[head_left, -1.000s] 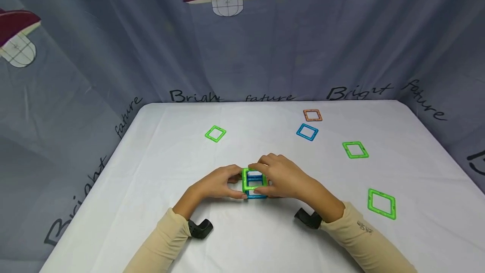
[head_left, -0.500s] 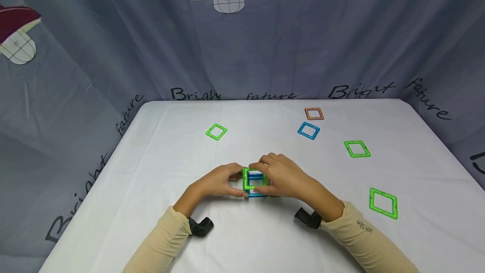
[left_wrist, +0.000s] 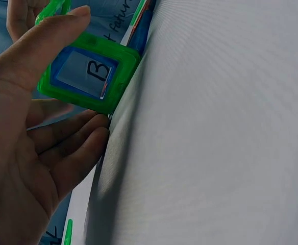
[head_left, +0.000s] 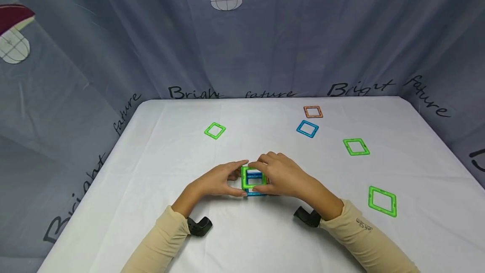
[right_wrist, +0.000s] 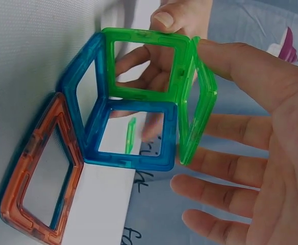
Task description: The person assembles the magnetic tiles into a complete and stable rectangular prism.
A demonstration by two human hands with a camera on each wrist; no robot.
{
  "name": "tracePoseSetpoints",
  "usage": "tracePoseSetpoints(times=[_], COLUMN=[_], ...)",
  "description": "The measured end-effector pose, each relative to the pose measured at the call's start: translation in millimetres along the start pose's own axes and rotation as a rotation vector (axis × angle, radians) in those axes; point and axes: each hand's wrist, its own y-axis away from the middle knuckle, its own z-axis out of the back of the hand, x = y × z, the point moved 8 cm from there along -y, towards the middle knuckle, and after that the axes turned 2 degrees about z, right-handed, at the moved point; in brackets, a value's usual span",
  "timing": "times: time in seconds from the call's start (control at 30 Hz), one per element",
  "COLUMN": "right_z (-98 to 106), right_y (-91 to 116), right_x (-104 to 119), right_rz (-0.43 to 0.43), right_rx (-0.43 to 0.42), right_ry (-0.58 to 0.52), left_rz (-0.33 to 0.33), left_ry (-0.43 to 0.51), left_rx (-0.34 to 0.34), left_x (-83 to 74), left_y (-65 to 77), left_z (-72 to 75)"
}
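A partly boxed shape of magnetic tiles stands on the white cloth between the hands. Its blue base tile (right_wrist: 77, 61) lies flat, with an upright blue tile (right_wrist: 133, 161) at the back and an upright green tile (right_wrist: 109, 66) on the left. An orange tile (right_wrist: 31, 150) adjoins the base on the right. My right hand (head_left: 284, 176) pinches a green top tile (head_left: 244, 178) by its front and back edges, tilted against the upright green tile. My left hand (head_left: 216, 180) surrounds the left side, thumb at the front edge, index finger raised near the top corner.
Loose square tiles lie flat farther out: a green one (head_left: 214, 124) at back left, an orange one (head_left: 313, 116) and a blue one (head_left: 311, 124) at back right, and two green ones (head_left: 356, 153) on the right. A printed grey curtain (head_left: 303, 45) hangs behind the table.
The left index finger has straightened and lifted toward the top corner of the tile shape. The right hand keeps its pinch on the green top tile, and the loose tiles stay put.
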Motion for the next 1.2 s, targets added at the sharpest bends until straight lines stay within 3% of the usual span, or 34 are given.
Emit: tracePoseSetpoints(times=[0.2, 0.67, 1.03, 1.2], right_z=[-1, -2, -2, -3], right_y=[-1, -2, -1, 2], right_x=[-1, -2, -5, -10], right_rz=[-0.002, 0.003, -0.021, -0.075], right_rx=[-0.009, -0.005, 0.036, 0.107], right_ry=[-0.018, -0.026, -0.027, -0.064], left_rz=[-0.023, -0.063, -0.028, -0.032], left_ry=[0.092, 0.122, 0.164, 0.208], left_rx=[0.002, -0.005, -0.023, -0.002], left_x=[-1.9, -4.3, -3.5, -26.6], left_y=[0.5, -0.5, 0.5, 7.3], left_z=[0.5, 2.0, 3.4, 11.9])
